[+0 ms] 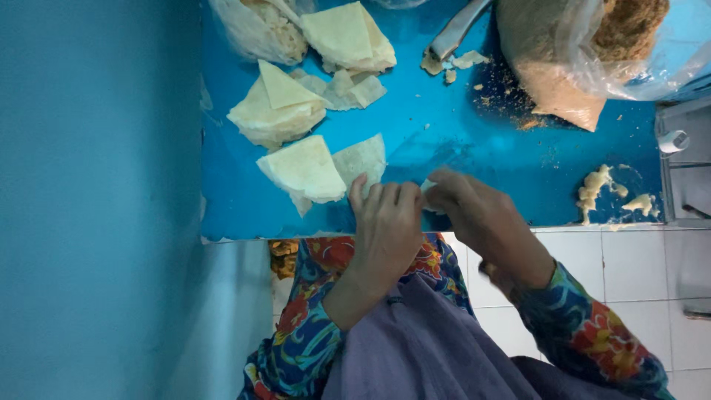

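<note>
Head view: I find both hands working together at the near edge of the blue desk (459,141). My left hand (385,226) has its fingers curled over, knuckles up; my right hand (478,215) meets it fingertip to fingertip. Between them a small piece of pale pastry sheet (428,187) is pinched. Only a corner of it shows, so I cannot tell how far it is folded or whether anything sits inside it.

Just beyond the left hand lie folded triangular pastry pieces (304,169), with further stacks (278,111) farther off and to the left. At the far right stands a clear plastic bag of brown crumb filling (563,74), with loose crumbs scattered on the desk beside it. Lumps of pale paste (596,189) lie on the desk well to the right of the right hand.

Judgement on doing this well: the sheet looks thin and liable to tear, so I would keep the pinch light, with pressure shared evenly between both hands. Creases are best lined up edge to edge before pressing. I would work over the desk rather than over the lap, so that anything dropped lands on the surface, and keep the fingertips free of crumbs, which could stop the edges from sealing.
</note>
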A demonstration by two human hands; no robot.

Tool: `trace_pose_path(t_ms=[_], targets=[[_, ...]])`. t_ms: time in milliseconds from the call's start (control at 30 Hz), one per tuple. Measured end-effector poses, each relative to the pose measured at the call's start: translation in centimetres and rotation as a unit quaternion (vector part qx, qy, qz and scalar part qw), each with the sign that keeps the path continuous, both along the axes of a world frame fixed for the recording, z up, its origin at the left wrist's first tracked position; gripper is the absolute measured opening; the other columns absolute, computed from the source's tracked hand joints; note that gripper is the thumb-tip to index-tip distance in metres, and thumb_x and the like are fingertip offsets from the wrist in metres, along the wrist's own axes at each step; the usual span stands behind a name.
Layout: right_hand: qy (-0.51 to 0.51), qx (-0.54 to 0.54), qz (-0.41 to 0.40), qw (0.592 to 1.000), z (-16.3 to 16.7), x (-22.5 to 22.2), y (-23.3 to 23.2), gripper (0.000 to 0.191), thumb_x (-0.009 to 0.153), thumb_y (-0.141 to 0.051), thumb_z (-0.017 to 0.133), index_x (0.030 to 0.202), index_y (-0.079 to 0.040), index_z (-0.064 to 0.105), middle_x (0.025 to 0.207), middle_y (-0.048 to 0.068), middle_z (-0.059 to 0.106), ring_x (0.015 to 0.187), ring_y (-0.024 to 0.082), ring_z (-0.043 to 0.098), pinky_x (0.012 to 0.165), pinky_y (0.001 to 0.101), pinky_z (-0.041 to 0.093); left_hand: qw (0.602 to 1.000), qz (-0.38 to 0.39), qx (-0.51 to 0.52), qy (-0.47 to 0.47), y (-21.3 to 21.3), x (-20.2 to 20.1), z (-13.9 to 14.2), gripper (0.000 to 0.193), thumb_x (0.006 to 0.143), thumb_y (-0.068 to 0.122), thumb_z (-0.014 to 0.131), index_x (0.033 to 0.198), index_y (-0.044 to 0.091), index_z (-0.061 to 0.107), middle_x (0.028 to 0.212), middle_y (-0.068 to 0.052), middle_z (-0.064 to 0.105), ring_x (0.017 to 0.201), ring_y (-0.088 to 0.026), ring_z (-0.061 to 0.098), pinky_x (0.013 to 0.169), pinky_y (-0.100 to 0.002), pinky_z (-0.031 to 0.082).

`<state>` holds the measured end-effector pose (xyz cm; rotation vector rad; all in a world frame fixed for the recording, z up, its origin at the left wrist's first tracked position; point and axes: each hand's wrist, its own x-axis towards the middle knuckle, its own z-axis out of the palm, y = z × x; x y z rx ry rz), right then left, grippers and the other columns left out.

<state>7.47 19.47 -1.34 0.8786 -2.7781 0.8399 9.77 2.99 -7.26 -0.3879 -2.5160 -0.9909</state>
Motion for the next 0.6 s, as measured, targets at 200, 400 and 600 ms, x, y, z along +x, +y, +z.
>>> trace_pose_path(t_ms=[200,400,600], targets=[[0.113,0.091,-0.033,0.989,-1.2,1.9,1.8,0.061,0.091,0.005,0.067,0.148,-0.007,0.049,0.115,0.016,0.074,0.1,0.03,0.073,0.079,0.0386,0.061,1.0,0.005,-0.027,0.012,0.2,-0.1,0.1,0.007,0.1,0.01,0.066,0.094,0.008,0.062,0.083,-0.007,0.055,0.086,-0.026,0.058,0.113,-0.06,0.035],[0.045,0.077,-0.149,0.985,-0.5,2.1,2.5,0.071,0.09,0.003,0.07,0.153,0.003,0.038,0.109,0.016,0.073,0.097,0.033,0.071,0.076,0.042,0.058,1.0,0.002,-0.009,0.029,0.4,0.1,0.2,0.005,0.099,0.012,0.066,0.097,0.009,0.063,0.088,-0.006,0.06,0.088,-0.026,0.06,0.109,-0.055,0.037],[-0.077,0.07,-0.155,0.982,0.2,1.4,2.2,0.068,0.088,0.004,0.068,0.15,0.003,0.038,0.099,0.018,0.069,0.091,0.034,0.069,0.074,0.0458,0.055,0.997,-0.045,0.052,-0.02,0.7,0.6,0.0,0.011,0.105,0.005,0.06,0.115,0.004,0.06,0.096,-0.01,0.067,0.092,-0.029,0.065,0.104,-0.051,0.043]])
